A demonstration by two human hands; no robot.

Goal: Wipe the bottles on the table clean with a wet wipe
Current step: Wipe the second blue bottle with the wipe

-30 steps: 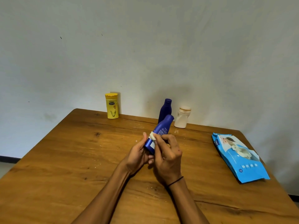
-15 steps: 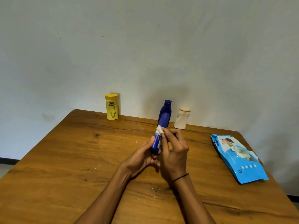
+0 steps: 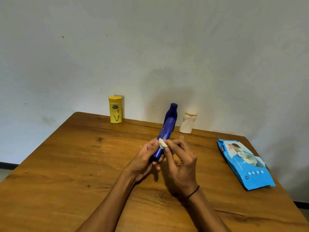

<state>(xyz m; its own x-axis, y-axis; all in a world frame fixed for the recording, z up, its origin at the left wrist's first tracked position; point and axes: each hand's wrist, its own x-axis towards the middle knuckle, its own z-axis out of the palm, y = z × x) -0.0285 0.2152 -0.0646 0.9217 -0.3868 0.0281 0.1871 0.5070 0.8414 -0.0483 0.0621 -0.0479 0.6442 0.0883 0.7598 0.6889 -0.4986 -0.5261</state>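
Right hand [image 3: 181, 166], at 6 o'clock near the table's front, pinches a small white wet wipe [image 3: 162, 143] against the blue bottle [image 3: 165, 133]. Left hand [image 3: 145, 160], just at its 9 o'clock, grips the bottle's lower end, fingers curled round it. Since half a second ago the bottle has tilted further, cap toward 1 o'clock. A second dark blue bottle [image 3: 173, 108] is now visible behind it. Wipes pack [image 3: 245, 164] lies at 3 o'clock. At 12 o'clock stand the white bottle [image 3: 187, 123] and yellow bottle [image 3: 115, 110], unmoved on the table [image 3: 66, 164].

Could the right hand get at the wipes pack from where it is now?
Probably yes: the pack lies flat, with bare table between it and the right hand, though that hand pinches a wipe.
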